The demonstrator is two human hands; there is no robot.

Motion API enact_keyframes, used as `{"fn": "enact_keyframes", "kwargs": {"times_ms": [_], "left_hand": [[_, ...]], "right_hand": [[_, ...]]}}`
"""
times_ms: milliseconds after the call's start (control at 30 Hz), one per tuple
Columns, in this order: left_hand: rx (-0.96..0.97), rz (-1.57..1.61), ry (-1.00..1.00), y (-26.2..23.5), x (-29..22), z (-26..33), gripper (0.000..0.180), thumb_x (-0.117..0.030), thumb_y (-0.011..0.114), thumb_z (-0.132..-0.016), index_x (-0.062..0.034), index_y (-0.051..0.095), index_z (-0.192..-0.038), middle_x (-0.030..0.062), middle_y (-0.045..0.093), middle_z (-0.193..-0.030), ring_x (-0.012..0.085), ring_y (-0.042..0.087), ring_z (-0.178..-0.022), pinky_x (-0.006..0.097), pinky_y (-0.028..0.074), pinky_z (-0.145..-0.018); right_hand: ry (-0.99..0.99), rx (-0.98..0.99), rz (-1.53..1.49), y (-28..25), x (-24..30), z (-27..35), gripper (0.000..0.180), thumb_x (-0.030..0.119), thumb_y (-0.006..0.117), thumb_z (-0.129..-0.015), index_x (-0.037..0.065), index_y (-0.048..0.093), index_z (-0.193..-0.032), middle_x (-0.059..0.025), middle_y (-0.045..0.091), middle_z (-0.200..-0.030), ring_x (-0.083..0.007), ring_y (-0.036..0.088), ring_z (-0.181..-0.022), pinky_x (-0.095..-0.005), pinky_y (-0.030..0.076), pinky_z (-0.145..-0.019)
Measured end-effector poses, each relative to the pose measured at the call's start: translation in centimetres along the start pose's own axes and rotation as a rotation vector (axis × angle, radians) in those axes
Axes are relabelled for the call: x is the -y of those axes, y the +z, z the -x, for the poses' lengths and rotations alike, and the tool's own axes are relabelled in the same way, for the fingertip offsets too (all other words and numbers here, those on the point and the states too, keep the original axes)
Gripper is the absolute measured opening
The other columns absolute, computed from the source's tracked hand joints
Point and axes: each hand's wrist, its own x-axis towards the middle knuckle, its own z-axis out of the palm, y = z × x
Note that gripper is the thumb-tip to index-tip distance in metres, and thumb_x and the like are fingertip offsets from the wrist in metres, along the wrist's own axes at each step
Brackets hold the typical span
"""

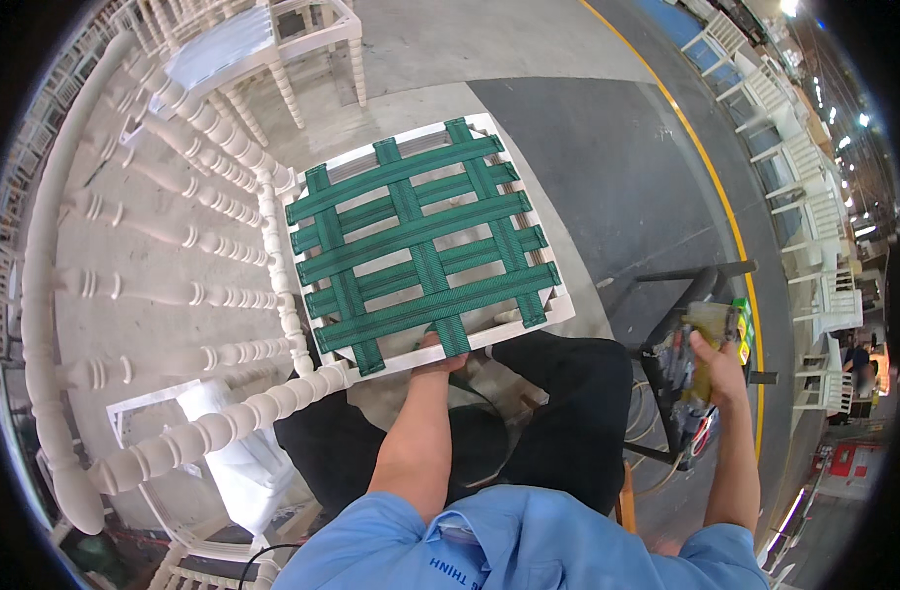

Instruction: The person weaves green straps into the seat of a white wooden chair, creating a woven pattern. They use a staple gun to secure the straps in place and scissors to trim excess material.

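From where I stood, the left grip (444, 358) was positioned at the front rail (504, 332) of the white chair (281, 265), partly hidden; its opening and hold could not be determined. Crossed green straps (416, 236) spanned the chair's seat. At right, the right grip (720, 364) was partly curled at a yellowish item (713, 317) above a black stand (708, 283); whether it had hold was unclear. Farther off stood a row of white chairs (826, 303).
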Motion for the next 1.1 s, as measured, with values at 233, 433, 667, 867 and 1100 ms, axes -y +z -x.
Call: {"fn": "enact_keyframes", "kwargs": {"times_ms": [233,433,667,867,1100], "left_hand": [[0.11,-0.534,0.279,-0.5,-0.1,0.1,0.025,-0.023,0.049,-0.104,-0.01,0.067,-0.115,0.003,0.068,-0.094,0.0173,0.067,-0.083,0.033,0.059,-0.074],[-0.069,-1.84,0.663,-1.7,-0.6,0.0,0.046,-0.03,0.073,-0.092,-0.0121,0.07,-0.135,0.0106,0.076,-0.119,0.0282,0.071,-0.111,0.037,0.058,-0.097],[0.142,-0.492,0.138,-1.1,-0.7,-0.2,0.03,-0.028,0.062,-0.099,-0.0097,0.074,-0.119,0.0083,0.076,-0.109,0.028,0.071,-0.098,0.042,0.058,-0.092],[0.324,-0.087,-0.088,-1.2,-1.2,0.4,0.025,-0.024,0.055,-0.102,-0.0079,0.073,-0.105,0.0083,0.072,-0.095,0.0275,0.069,-0.087,0.051,0.058,-0.074],[0.086,-0.386,0.055,-1.7,-0.4,-0.2,0.021,-0.022,0.057,-0.098,-0.0078,0.073,-0.099,0.0073,0.07,-0.091,0.0288,0.069,-0.083,0.052,0.058,-0.072]], "right_hand": [[0.08,0.593,-0.022,19.0,4.2,7.1,0.033,0.031,0.08,-0.098,0.007,0.069,-0.119,0.0015,0.067,-0.09,-0.0096,0.061,-0.069,-0.0291,0.051,-0.06],[0.074,0.648,0.009,27.9,3.0,9.1,0.035,0.027,0.078,-0.1,0.002,0.064,-0.121,-0.0019,0.068,-0.092,-0.0101,0.063,-0.064,-0.0271,0.051,-0.055],[0.019,0.611,0.12,29.2,2.8,9.2,0.035,0.028,0.077,-0.1,0.001,0.063,-0.119,-0.0024,0.068,-0.087,-0.0099,0.061,-0.059,-0.0279,0.05,-0.053],[-0.007,0.607,0.161,29.3,3.5,9.7,0.029,0.027,0.075,-0.102,0.002,0.065,-0.111,-0.0001,0.063,-0.076,-0.0096,0.059,-0.056,-0.0277,0.048,-0.051],[-0.022,0.592,0.201,30.2,3.7,10.7,0.026,0.027,0.074,-0.102,0.002,0.068,-0.109,0.0009,0.061,-0.069,-0.0089,0.057,-0.054,-0.0273,0.046,-0.051]]}}
